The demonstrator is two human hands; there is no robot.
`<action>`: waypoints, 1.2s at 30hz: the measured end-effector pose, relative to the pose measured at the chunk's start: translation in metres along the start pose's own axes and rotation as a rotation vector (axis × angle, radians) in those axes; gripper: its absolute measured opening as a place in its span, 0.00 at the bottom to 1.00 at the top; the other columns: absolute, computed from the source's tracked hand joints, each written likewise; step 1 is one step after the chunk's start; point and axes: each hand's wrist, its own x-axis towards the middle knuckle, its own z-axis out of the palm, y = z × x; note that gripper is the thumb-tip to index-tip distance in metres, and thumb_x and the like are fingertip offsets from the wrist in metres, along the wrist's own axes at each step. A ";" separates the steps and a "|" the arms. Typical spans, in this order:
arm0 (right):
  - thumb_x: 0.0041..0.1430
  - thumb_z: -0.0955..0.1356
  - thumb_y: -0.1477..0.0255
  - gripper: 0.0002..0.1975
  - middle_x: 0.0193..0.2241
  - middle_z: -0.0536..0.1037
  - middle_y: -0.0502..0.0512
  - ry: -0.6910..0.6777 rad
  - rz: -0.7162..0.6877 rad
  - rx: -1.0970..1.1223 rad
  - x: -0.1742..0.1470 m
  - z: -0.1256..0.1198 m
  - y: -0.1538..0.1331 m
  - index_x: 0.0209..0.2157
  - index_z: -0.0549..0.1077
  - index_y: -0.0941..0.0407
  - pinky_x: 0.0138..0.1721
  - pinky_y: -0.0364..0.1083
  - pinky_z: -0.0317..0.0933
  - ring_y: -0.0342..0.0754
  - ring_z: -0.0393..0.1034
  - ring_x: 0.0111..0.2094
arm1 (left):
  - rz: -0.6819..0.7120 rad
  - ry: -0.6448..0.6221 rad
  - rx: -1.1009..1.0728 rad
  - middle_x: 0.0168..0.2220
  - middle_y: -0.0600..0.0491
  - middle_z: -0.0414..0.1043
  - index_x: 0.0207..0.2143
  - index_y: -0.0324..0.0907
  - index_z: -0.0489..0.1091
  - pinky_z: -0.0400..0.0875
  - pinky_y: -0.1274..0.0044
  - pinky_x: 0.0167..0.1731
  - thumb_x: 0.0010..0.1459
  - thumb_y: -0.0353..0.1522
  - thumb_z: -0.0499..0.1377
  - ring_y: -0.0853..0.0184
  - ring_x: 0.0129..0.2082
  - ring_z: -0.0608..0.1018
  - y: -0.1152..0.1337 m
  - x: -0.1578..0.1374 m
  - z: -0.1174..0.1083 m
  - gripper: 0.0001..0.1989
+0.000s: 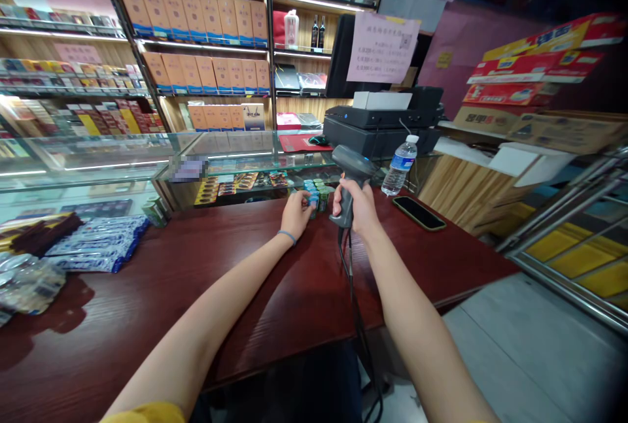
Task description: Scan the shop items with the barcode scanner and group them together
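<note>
Handheld scanner (349, 165), dark grey: one, raised over the red-brown table (196, 259), right hand (363, 207) wrapped firmly round its handle, one cord (351, 279) hanging below. Small containers (322, 195), green and blue: several, clustered between scanner and left hand (294, 212), whose fingers curl at them; whether they pinch one, I cannot tell. Water bottle (400, 167): one, standing near the phone (418, 213). Phone: one, lying flat. Dark bottles (314, 34): two, side by side on the back shelf.
</note>
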 end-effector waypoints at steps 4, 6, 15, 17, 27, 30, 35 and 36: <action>0.54 0.70 0.64 0.11 0.16 0.70 0.40 -0.011 -0.011 0.017 -0.001 0.000 0.000 0.33 0.64 0.51 0.12 0.40 0.59 0.40 0.61 0.10 | -0.014 -0.001 -0.007 0.35 0.53 0.65 0.42 0.43 0.68 0.71 0.74 0.39 0.54 0.24 0.63 0.66 0.36 0.72 0.002 0.001 0.004 0.14; 0.55 0.70 0.65 0.10 0.16 0.70 0.41 -0.012 -0.017 0.022 -0.001 0.000 -0.001 0.33 0.65 0.52 0.11 0.40 0.58 0.40 0.61 0.10 | -0.012 0.000 -0.002 0.35 0.53 0.65 0.42 0.43 0.67 0.71 0.74 0.39 0.54 0.24 0.63 0.66 0.36 0.72 0.002 0.001 0.006 0.13; 0.54 0.70 0.64 0.12 0.16 0.70 0.40 -0.008 -0.003 0.002 -0.001 0.001 0.000 0.33 0.64 0.51 0.12 0.40 0.58 0.40 0.62 0.11 | -0.019 0.000 -0.004 0.36 0.52 0.65 0.42 0.43 0.66 0.71 0.73 0.40 0.53 0.24 0.63 0.65 0.38 0.72 0.000 0.002 0.011 0.14; 0.53 0.70 0.64 0.12 0.16 0.70 0.40 -0.002 0.001 0.004 -0.001 0.001 0.000 0.34 0.64 0.51 0.11 0.40 0.58 0.41 0.62 0.10 | -0.026 -0.011 -0.012 0.37 0.51 0.64 0.44 0.42 0.66 0.72 0.73 0.40 0.53 0.24 0.63 0.65 0.38 0.72 -0.001 0.001 0.011 0.16; 0.53 0.71 0.61 0.13 0.16 0.70 0.41 -0.020 0.003 -0.028 0.001 -0.001 0.005 0.33 0.63 0.51 0.13 0.41 0.60 0.41 0.62 0.11 | -0.041 0.047 -0.088 0.39 0.51 0.64 0.54 0.41 0.63 0.74 0.71 0.40 0.48 0.27 0.69 0.66 0.38 0.72 0.000 0.005 -0.008 0.31; 0.53 0.71 0.62 0.13 0.16 0.70 0.41 -0.020 0.012 -0.028 -0.001 0.002 0.005 0.32 0.63 0.51 0.12 0.41 0.60 0.41 0.62 0.11 | -0.020 0.063 -0.066 0.41 0.50 0.66 0.53 0.42 0.64 0.74 0.71 0.41 0.49 0.28 0.68 0.64 0.40 0.72 0.002 0.006 -0.033 0.29; 0.53 0.71 0.64 0.12 0.16 0.71 0.41 -0.064 0.072 -0.001 -0.006 0.009 0.004 0.34 0.65 0.51 0.12 0.41 0.60 0.42 0.62 0.11 | 0.018 0.072 0.022 0.44 0.48 0.68 0.53 0.43 0.65 0.76 0.72 0.40 0.52 0.28 0.66 0.65 0.41 0.74 -0.003 -0.001 -0.091 0.26; 0.53 0.71 0.65 0.11 0.16 0.70 0.41 -0.074 0.082 0.002 -0.007 0.011 0.004 0.34 0.66 0.51 0.12 0.41 0.60 0.41 0.62 0.11 | 0.032 0.074 0.051 0.44 0.48 0.68 0.53 0.43 0.66 0.76 0.72 0.40 0.53 0.28 0.66 0.65 0.41 0.74 -0.006 -0.004 -0.105 0.24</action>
